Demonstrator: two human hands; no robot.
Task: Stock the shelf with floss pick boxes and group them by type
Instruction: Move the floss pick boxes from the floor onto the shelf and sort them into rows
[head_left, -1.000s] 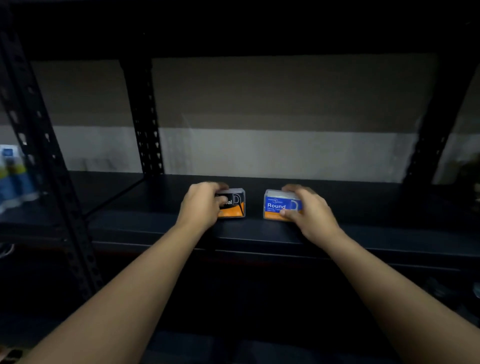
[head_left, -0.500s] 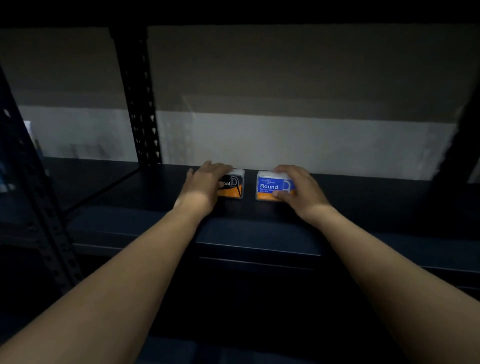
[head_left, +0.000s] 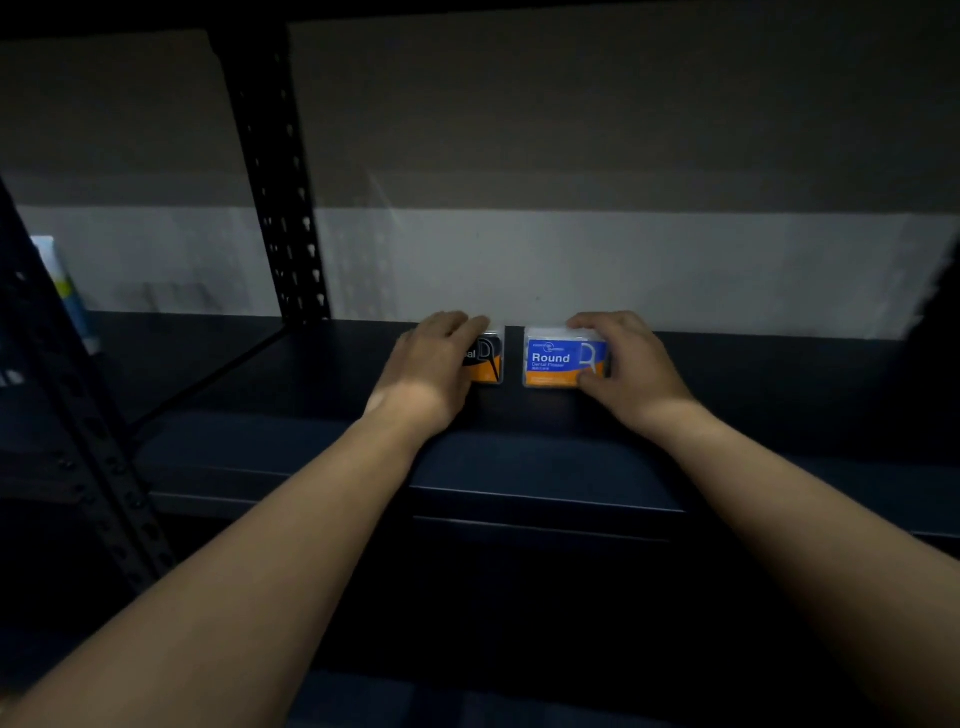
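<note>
I have both hands wrapped on product: my left hand (head_left: 434, 371) is curled over the top and left side of the small black-and-orange plastic floss pick box (head_left: 488, 359), covering most of its label, and my right hand (head_left: 626, 364) grips the small blue-and-orange plastic floss pick box marked "Round" (head_left: 561, 357), fingers over its top right corner and thumb at the lower right. Taking the scene from the biggest piece down, the dark metal shelf deck (head_left: 519, 467) carries both boxes, standing upright near the back by the pale wall (head_left: 571, 270), with the black perforated upright post (head_left: 280, 197) off to the left. The two boxes stand just beside each other, apart by a narrow gap, labels facing me. I judge this to be the placing step: two different types set down as the starts of two groups. Next I would need to let go cleanly without tipping either box, then bring matching boxes in so that each type stays on its own side.
</note>
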